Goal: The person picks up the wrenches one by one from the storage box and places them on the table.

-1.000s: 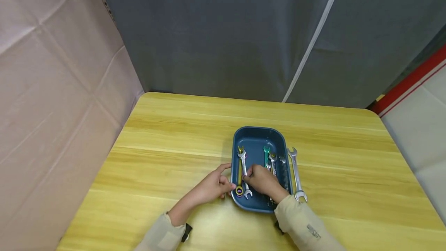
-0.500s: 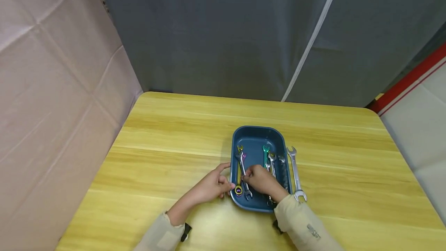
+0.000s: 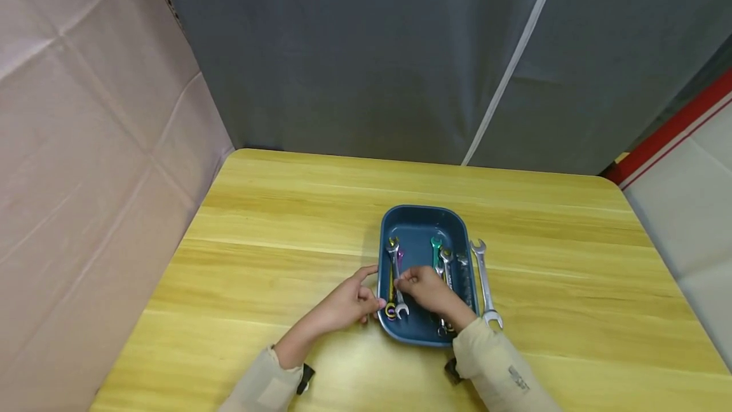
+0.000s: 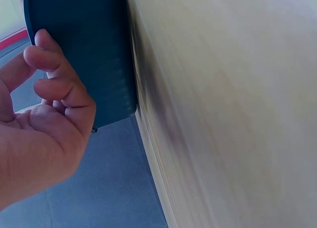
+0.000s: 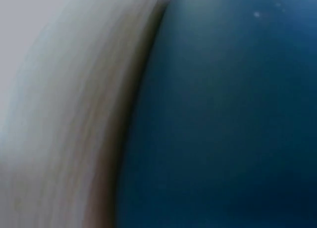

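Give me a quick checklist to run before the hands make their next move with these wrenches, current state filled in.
1. Tray standing flat on the table: ok.
2. Left hand at the tray's left rim: ok, touching it.
3. Right hand holding the silver wrench: ok, fingertips pinch it partway along the shaft.
4. Silver wrench lifted free of the yellow wrench: cannot tell; they overlap in the head view.
5. Every wrench inside the tray: not ok; a large wrench lies on the table, right of it.
6. Right wrist view showing the grasp: not ok, no fingers or wrench visible.
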Demonstrator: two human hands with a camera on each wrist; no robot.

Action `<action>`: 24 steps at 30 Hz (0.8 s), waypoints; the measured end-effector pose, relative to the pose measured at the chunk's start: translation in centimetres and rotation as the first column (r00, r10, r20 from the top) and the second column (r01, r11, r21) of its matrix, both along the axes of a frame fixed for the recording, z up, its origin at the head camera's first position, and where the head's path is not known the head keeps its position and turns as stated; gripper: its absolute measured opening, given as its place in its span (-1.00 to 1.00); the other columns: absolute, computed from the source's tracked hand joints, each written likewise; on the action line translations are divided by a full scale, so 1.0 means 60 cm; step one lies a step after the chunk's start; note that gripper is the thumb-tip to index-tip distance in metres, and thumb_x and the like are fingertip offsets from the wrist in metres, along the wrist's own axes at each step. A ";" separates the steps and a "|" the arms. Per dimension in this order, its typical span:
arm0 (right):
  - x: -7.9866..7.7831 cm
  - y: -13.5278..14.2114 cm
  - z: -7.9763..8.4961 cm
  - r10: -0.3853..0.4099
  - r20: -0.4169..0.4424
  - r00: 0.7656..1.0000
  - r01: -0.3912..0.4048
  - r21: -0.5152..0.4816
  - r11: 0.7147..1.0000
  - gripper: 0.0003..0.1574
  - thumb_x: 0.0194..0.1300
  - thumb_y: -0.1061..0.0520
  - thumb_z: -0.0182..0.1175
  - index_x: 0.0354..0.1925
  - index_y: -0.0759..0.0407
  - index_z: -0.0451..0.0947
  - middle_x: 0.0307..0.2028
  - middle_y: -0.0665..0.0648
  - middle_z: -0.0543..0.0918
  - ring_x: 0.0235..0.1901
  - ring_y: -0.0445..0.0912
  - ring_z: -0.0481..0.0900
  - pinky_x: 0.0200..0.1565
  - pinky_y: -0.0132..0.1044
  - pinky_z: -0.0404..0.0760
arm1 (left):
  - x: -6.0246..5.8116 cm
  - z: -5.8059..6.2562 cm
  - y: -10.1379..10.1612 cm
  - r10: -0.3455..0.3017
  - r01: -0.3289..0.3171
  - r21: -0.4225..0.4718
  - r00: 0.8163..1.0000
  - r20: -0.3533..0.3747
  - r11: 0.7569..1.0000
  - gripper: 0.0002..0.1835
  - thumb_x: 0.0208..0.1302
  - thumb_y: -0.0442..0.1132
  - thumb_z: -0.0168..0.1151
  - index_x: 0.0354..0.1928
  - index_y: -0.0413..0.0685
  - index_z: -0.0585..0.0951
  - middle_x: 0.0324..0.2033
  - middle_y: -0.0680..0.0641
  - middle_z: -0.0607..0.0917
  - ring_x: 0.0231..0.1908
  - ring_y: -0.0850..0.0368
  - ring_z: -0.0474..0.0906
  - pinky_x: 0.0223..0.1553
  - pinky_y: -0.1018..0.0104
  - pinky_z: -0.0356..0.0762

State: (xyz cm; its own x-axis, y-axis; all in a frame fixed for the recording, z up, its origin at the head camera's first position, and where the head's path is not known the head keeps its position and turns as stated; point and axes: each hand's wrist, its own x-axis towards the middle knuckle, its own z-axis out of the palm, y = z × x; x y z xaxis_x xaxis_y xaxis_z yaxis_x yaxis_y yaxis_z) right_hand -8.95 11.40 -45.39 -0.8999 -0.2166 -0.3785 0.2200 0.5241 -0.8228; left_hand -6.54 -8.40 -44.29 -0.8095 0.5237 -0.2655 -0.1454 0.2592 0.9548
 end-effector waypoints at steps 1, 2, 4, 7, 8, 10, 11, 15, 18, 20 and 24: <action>0.000 0.001 0.001 -0.003 0.001 1.000 0.003 -0.014 1.000 -0.80 0.27 0.19 0.16 -0.33 0.35 0.59 -0.56 0.02 0.47 -0.55 -0.18 0.34 -0.52 -0.39 0.28 | 0.000 0.000 0.000 0.000 0.000 -0.003 1.000 -0.004 1.000 -0.25 0.32 -0.35 0.19 0.46 -0.26 0.05 -0.56 0.00 0.59 -0.62 0.13 0.41 -0.54 0.34 0.45; -0.001 0.001 0.002 -0.005 0.004 1.000 0.005 -0.031 1.000 -0.80 0.28 0.19 0.15 -0.32 0.35 0.59 -0.59 0.00 0.45 -0.58 -0.19 0.32 -0.54 -0.39 0.26 | -0.001 -0.001 0.000 -0.001 0.001 -0.007 1.000 -0.010 1.000 -0.24 0.32 -0.35 0.19 0.45 -0.27 0.05 -0.56 0.00 0.60 -0.61 0.13 0.41 -0.54 0.34 0.46; -0.001 0.002 0.004 -0.007 0.012 1.000 0.008 -0.070 0.998 -0.78 0.29 0.19 0.14 -0.30 0.37 0.58 -0.65 -0.04 0.38 -0.62 -0.21 0.28 -0.57 -0.41 0.22 | -0.001 -0.001 0.000 -0.002 0.001 -0.013 1.000 -0.018 1.000 -0.25 0.32 -0.35 0.19 0.45 -0.28 0.05 -0.55 -0.01 0.61 -0.61 0.13 0.42 -0.54 0.35 0.46; -0.001 0.004 0.007 -0.004 0.023 1.000 0.006 -0.122 0.993 -0.77 0.32 0.18 0.12 -0.27 0.39 0.55 -0.72 -0.08 0.29 -0.69 -0.24 0.21 -0.62 -0.43 0.17 | -0.001 -0.002 0.001 -0.003 0.002 -0.020 1.000 -0.027 1.000 -0.25 0.33 -0.36 0.18 0.45 -0.29 0.05 -0.55 -0.02 0.62 -0.61 0.12 0.42 -0.54 0.36 0.46; 0.000 0.005 0.008 -0.002 0.025 1.000 0.005 -0.136 0.991 -0.77 0.33 0.18 0.12 -0.26 0.39 0.54 -0.73 -0.09 0.28 -0.70 -0.24 0.20 -0.62 -0.43 0.16 | -0.001 -0.002 0.001 -0.004 0.003 -0.020 1.000 -0.028 1.000 -0.25 0.33 -0.36 0.18 0.45 -0.30 0.04 -0.55 -0.02 0.62 -0.61 0.12 0.43 -0.54 0.36 0.46; 0.000 0.006 0.009 0.004 0.028 1.000 0.000 -0.151 0.988 -0.76 0.35 0.18 0.10 -0.24 0.40 0.52 -0.73 -0.10 0.27 -0.70 -0.25 0.20 -0.62 -0.43 0.17 | -0.001 -0.001 0.001 -0.003 0.002 -0.021 1.000 -0.025 1.000 -0.25 0.33 -0.36 0.18 0.45 -0.30 0.04 -0.55 -0.02 0.62 -0.61 0.13 0.42 -0.54 0.36 0.46; 0.000 0.006 0.010 0.006 0.030 1.000 -0.001 -0.159 0.987 -0.76 0.35 0.18 0.10 -0.23 0.41 0.52 -0.73 -0.10 0.27 -0.70 -0.25 0.20 -0.62 -0.43 0.18 | -0.001 0.000 0.001 -0.003 0.002 -0.021 1.000 -0.024 1.000 -0.25 0.33 -0.36 0.17 0.45 -0.30 0.04 -0.55 -0.02 0.62 -0.61 0.13 0.42 -0.54 0.36 0.46; 0.002 0.007 0.011 0.012 0.031 0.999 -0.007 -0.167 0.986 -0.75 0.36 0.18 0.10 -0.21 0.41 0.52 -0.72 -0.09 0.28 -0.69 -0.23 0.21 -0.62 -0.43 0.18 | 0.000 0.002 0.001 0.000 0.000 -0.021 1.000 -0.014 1.000 -0.25 0.33 -0.35 0.18 0.46 -0.29 0.04 -0.54 -0.03 0.62 -0.60 0.13 0.43 -0.53 0.35 0.46; 0.003 0.007 0.012 0.017 0.029 0.999 -0.012 -0.164 0.986 -0.75 0.37 0.17 0.09 -0.21 0.40 0.52 -0.72 -0.08 0.29 -0.69 -0.22 0.21 -0.62 -0.43 0.18 | 0.000 0.004 0.001 0.002 -0.002 -0.023 1.000 -0.010 1.000 -0.24 0.33 -0.34 0.18 0.46 -0.27 0.04 -0.54 -0.05 0.62 -0.60 0.13 0.43 -0.53 0.35 0.46; 0.003 0.008 0.013 0.022 0.026 0.999 -0.018 -0.162 0.987 -0.75 0.37 0.17 0.09 -0.20 0.40 0.52 -0.71 -0.08 0.29 -0.68 -0.22 0.22 -0.62 -0.43 0.18 | 0.000 0.004 0.001 0.004 -0.005 -0.028 1.000 -0.009 1.000 -0.24 0.33 -0.34 0.18 0.46 -0.26 0.04 -0.54 -0.05 0.63 -0.60 0.13 0.42 -0.53 0.35 0.46; 0.005 0.010 0.017 0.034 0.014 0.999 -0.032 -0.154 0.988 -0.74 0.37 0.15 0.10 -0.21 0.38 0.52 -0.71 -0.08 0.30 -0.68 -0.22 0.22 -0.62 -0.43 0.19 | 0.001 0.004 0.001 0.007 -0.008 -0.036 1.000 -0.008 0.999 -0.25 0.33 -0.35 0.18 0.46 -0.27 0.04 -0.54 -0.06 0.63 -0.60 0.13 0.42 -0.53 0.36 0.45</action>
State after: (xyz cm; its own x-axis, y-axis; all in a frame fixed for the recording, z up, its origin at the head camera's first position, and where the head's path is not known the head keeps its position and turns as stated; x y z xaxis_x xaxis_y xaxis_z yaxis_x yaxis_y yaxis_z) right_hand -8.64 12.02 -44.36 -0.8853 -0.3029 -0.3529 0.2188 0.3985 -0.8907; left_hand -6.47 -8.32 -44.03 -0.8155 0.5077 -0.2777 -0.1400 0.2925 0.9459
